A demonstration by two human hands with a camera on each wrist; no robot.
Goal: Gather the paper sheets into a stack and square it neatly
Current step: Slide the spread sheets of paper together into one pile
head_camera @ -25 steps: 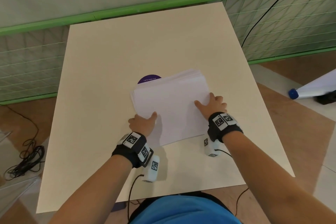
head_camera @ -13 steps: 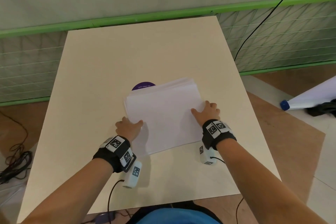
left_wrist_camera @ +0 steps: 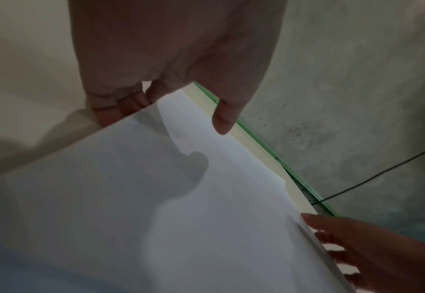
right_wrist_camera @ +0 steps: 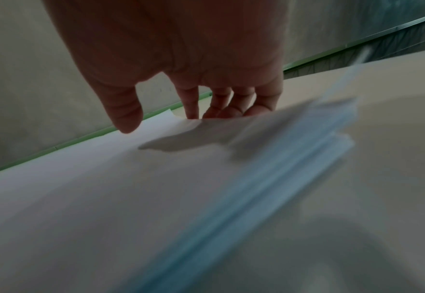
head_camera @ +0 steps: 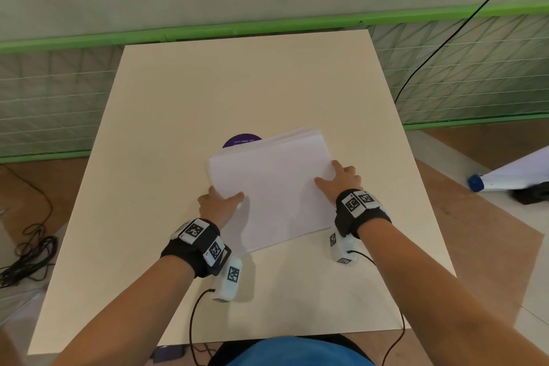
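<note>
A stack of white paper sheets (head_camera: 276, 187) lies slightly askew in the middle of the beige table (head_camera: 208, 92). Its far edges are a little fanned. My left hand (head_camera: 228, 196) grips the stack's left edge, thumb on top and fingers tucked under it. In the left wrist view the left hand (left_wrist_camera: 171, 117) pinches that edge of the paper stack (left_wrist_camera: 156, 198). My right hand (head_camera: 329, 175) holds the right edge, thumb on the top sheet and fingers curled at the side. From the right wrist, the right hand (right_wrist_camera: 173, 121) meets the paper stack (right_wrist_camera: 106, 188), whose side edges show blurred.
A round purple sticker (head_camera: 242, 140) peeks out from under the stack's far edge. A green-framed mesh fence (head_camera: 44, 98) runs behind the table. Black cables (head_camera: 29, 258) lie on the floor at left. A white roll with a blue cap (head_camera: 505, 175) lies at right.
My left hand slid from the top of the stack to its left edge and tucked its fingers under. The right hand stayed on the right edge.
</note>
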